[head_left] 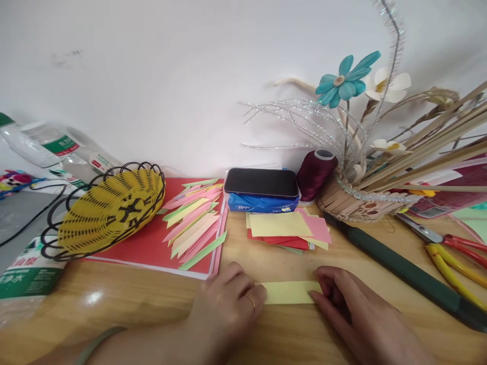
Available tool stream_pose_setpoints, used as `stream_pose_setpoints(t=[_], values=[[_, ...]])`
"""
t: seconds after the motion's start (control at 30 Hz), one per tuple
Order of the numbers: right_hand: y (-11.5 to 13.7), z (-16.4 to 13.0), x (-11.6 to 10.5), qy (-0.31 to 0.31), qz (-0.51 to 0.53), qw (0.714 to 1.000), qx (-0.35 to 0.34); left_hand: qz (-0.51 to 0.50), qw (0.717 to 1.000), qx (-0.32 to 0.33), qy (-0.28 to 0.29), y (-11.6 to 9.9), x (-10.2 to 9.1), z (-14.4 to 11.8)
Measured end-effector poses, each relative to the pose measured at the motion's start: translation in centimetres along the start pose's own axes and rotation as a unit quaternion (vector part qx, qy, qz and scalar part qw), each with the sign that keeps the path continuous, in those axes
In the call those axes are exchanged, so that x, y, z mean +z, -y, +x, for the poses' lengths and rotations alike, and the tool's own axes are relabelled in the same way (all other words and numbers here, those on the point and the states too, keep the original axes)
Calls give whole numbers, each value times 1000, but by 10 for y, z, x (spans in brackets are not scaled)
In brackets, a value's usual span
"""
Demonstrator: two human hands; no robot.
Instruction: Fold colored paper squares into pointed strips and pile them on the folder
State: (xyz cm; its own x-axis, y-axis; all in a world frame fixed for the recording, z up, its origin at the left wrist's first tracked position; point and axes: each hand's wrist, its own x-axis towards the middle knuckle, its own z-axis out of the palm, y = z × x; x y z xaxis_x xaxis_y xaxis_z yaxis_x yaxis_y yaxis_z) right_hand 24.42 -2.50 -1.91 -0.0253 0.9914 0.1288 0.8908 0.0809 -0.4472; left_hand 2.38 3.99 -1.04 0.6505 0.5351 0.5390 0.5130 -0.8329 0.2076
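A folded strip of pale yellow paper [289, 292] lies flat on the wooden table [114, 304] near its front edge. My left hand [228, 304], with a ring on one finger, presses down on the strip's left end. My right hand [350, 309] pins the right end with its fingertips. Just behind the strip lies a small stack of square coloured papers [287, 229], yellow on top. To the left, several folded pointed strips in pink, yellow and green [194, 223] are fanned out on a red sheet [148, 243].
A yellow wire-rimmed basket [106, 213] tilts at the left, beside plastic water bottles [57, 147]. A black phone [262, 182] rests on a blue tissue pack, next to a maroon thread spool [315, 175]. A flower basket [353, 200], a dark green tool [399, 266] and red and yellow scissors [452, 253] lie at right.
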Motion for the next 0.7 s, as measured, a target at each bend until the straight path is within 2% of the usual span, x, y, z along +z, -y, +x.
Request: stream_pose_setpoints(t=[0.1, 0.27, 0.53, 0.7], values=[[1, 2, 0, -19, -6, 1000, -22, 22, 999, 15, -23, -1, 1, -1], [7, 5, -3, -52, -20, 997, -52, 26, 999, 22, -26, -3, 3, -1], [6, 4, -3, -52, -28, 998, -37, 11, 1000, 13, -12, -2, 1, 1], [2, 3, -4, -54, -36, 996, -53, 15, 1000, 14, -4, -3, 0, 3]])
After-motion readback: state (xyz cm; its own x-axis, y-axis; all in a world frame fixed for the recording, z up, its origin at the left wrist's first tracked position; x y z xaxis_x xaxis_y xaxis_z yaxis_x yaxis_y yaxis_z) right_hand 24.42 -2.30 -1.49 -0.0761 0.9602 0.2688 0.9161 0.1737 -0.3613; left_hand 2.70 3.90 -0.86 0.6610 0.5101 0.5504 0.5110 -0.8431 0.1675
